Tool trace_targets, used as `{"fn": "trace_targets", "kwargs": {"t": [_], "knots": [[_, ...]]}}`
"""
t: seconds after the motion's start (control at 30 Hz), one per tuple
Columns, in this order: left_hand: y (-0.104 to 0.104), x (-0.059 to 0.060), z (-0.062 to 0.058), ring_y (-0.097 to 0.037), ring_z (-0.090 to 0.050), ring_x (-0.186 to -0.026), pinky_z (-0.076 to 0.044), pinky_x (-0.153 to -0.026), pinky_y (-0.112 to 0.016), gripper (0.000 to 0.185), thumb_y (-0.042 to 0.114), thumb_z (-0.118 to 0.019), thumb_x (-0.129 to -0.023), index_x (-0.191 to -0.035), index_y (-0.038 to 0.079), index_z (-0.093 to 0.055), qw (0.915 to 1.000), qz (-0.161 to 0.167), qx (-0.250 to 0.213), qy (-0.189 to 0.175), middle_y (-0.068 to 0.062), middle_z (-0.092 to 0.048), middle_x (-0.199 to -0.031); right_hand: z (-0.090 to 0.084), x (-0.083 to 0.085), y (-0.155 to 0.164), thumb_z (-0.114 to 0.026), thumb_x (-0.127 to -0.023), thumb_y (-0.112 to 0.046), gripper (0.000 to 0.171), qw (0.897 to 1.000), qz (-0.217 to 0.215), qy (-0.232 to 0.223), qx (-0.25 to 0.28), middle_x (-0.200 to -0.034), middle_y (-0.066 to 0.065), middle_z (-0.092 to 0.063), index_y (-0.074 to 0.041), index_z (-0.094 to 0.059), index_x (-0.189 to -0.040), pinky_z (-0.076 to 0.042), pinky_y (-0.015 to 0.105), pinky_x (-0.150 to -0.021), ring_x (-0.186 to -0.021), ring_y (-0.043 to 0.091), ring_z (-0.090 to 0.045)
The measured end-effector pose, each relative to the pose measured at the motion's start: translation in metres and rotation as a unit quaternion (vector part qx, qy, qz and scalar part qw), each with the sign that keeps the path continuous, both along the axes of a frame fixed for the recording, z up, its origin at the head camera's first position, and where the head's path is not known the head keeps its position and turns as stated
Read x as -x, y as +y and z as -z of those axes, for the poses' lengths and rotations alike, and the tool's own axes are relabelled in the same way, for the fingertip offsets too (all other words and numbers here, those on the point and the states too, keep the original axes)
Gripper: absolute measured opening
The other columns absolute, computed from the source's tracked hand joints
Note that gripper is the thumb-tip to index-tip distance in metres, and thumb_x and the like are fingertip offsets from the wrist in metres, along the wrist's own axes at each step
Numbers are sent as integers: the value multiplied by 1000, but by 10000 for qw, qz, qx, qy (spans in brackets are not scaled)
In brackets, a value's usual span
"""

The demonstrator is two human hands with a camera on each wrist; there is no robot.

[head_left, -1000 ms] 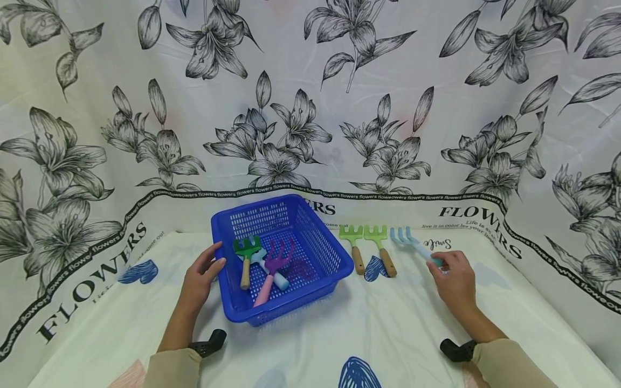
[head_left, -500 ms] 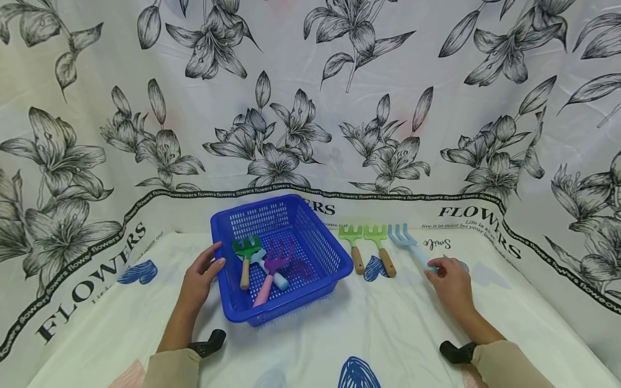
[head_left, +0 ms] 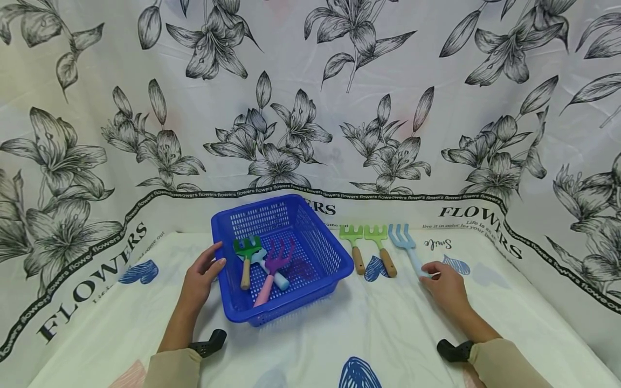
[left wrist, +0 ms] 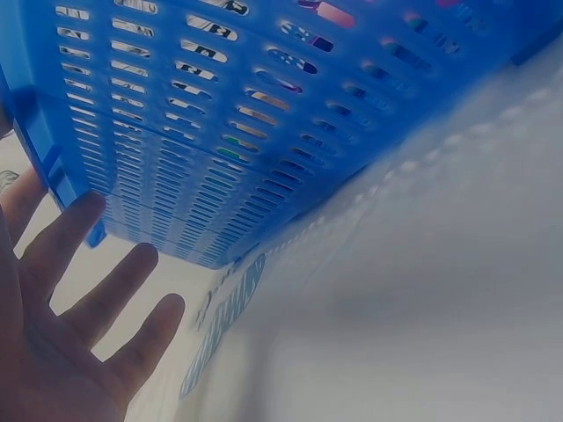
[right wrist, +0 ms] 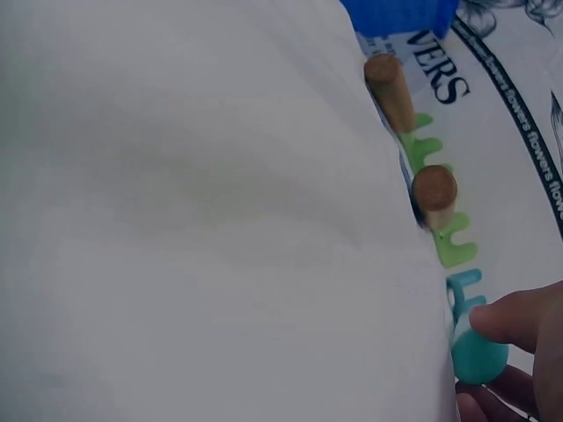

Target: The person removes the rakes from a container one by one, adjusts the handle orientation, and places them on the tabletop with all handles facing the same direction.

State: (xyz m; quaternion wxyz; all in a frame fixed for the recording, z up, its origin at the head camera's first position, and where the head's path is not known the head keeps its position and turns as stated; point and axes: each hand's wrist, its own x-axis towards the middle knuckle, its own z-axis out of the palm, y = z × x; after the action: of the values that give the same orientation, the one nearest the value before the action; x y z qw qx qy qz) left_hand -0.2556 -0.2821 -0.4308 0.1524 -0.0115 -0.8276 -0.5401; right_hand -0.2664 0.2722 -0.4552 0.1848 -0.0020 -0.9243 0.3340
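In the head view my right hand (head_left: 445,285) pinches the handle end of a light blue hand fork (head_left: 405,242), whose tines point away from me on the cloth. The right wrist view has the thumb (right wrist: 515,318) on top of the rounded teal handle end (right wrist: 480,359), with other fingers below. On the left, my left hand (head_left: 201,274) touches the side rim of a blue plastic basket (head_left: 322,250), its fingers mostly straight and spread along the outside. Inside lie a green hand fork (head_left: 248,248), a purple one with a pink handle (head_left: 276,264) and a light blue tool (head_left: 280,281) partly beneath them.
Two light green hand forks with wooden handles, the left one (head_left: 356,253) and the right one (head_left: 381,250), lie side by side between basket and blue fork. A white cloth (head_left: 301,355) with heart prints covers the table. Behind hangs a flower-printed curtain (head_left: 339,134).
My right hand has shifted left, swinging the blue fork's handle end toward the green forks, so it lies straighter beside them. The left hand and basket have stayed put.
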Motion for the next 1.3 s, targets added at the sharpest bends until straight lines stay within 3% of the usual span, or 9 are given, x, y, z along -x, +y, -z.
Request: {"fn": "trace_targets", "kwargs": {"t": [0.4,0.73,1.3], "knots": [[1,1,-1,-44,-30,-139,-30,-103,-65,61,43,-53,-98,-151,18,-37,10000,-5,-2,33,-15,-31,-155,0,0,0,-74,-81,-6,19,9999,21,-107,-37,-96,14,-63,-2,-68,-99,-45,37,-67,-82,27,-59],[0,0,-1,-42,-31,-139,-30,-103,-65,60,42,-53,-99,-151,19,-37,10000,-19,5,-12,-14,-31,-155,-6,-3,-3,-75,-79,-7,22,9995,41,247,-208,-96,19,-62,-1,-69,-100,-43,39,-68,-81,30,-56],[1,-1,1,-42,-31,-139,-30,-103,-65,62,46,-54,-97,-151,21,-37,10000,-68,13,-11,-11,-31,-156,-33,-6,-36,-73,-85,-10,29,9995,-21,-25,323,-111,22,-58,-1,-65,-112,-46,43,-77,-95,34,-56]]}}
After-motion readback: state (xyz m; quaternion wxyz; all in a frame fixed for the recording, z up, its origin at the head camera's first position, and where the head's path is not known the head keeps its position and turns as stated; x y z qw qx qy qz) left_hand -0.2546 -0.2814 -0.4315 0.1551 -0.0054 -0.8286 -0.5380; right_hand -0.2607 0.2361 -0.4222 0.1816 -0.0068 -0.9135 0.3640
